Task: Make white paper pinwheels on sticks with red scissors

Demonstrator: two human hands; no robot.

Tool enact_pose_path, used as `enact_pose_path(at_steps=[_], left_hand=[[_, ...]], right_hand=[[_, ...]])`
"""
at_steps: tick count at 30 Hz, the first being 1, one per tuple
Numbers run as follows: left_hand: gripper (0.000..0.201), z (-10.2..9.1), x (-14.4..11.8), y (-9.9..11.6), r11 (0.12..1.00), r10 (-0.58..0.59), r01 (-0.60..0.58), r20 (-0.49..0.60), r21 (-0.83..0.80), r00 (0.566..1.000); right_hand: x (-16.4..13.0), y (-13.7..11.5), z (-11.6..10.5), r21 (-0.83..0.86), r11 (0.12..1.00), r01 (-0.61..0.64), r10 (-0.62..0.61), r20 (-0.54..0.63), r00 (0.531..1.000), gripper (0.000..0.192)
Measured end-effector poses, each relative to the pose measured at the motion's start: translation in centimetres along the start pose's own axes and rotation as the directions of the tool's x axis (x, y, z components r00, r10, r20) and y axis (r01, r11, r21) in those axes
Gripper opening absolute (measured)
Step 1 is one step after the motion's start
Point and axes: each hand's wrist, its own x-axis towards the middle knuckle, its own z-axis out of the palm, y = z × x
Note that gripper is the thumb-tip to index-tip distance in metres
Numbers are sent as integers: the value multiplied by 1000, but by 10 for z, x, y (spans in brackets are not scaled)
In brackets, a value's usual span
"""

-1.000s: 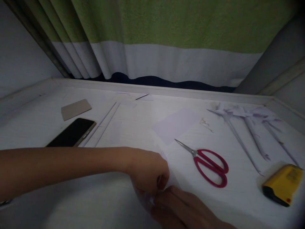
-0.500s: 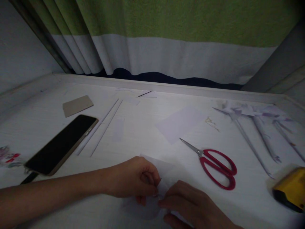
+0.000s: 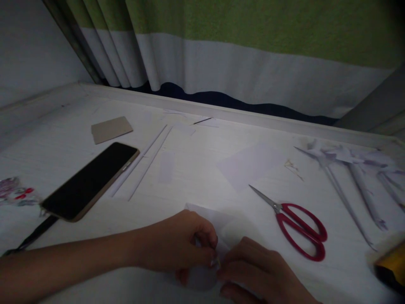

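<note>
At the front of the white table, my left hand (image 3: 186, 245) is closed, thumb and forefinger pinched together. A tiny pale bit (image 3: 215, 262) shows at those fingertips, too small and blurred to name. My right hand (image 3: 259, 268) meets it from the right, its fingers bent and closed close to the same spot. White paper (image 3: 204, 211) shows behind and below the hands; much of it is hidden by them. To the right of my right hand lie scissors (image 3: 292, 221) with red handles, blades together.
A phone (image 3: 91, 181), two rolled paper sticks (image 3: 150, 162) and a grey card (image 3: 112, 130) lie left. A paper sheet (image 3: 249, 164) and yellowish bits (image 3: 292, 168) lie beyond the scissors. Paper flowers with stems (image 3: 351, 169) and a yellow-black object (image 3: 392, 266) are right.
The view has turned slightly, so the table things sit further right. Both hands stay together at the front; the pale bit at the left fingertips now shows more plainly.
</note>
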Motion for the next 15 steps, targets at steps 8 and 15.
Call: enact_pose_path(at_steps=[8,15], left_hand=[[11,-3,-5,-3,1000,20,-20,-19,-2,1000],[11,-5,-10,-7,999,22,-23,-25,-47,999]], right_hand=[[11,-3,-8,64,998,-16,9,104,995,11],[20,-5,-5,115,991,-71,56,133,990,12]])
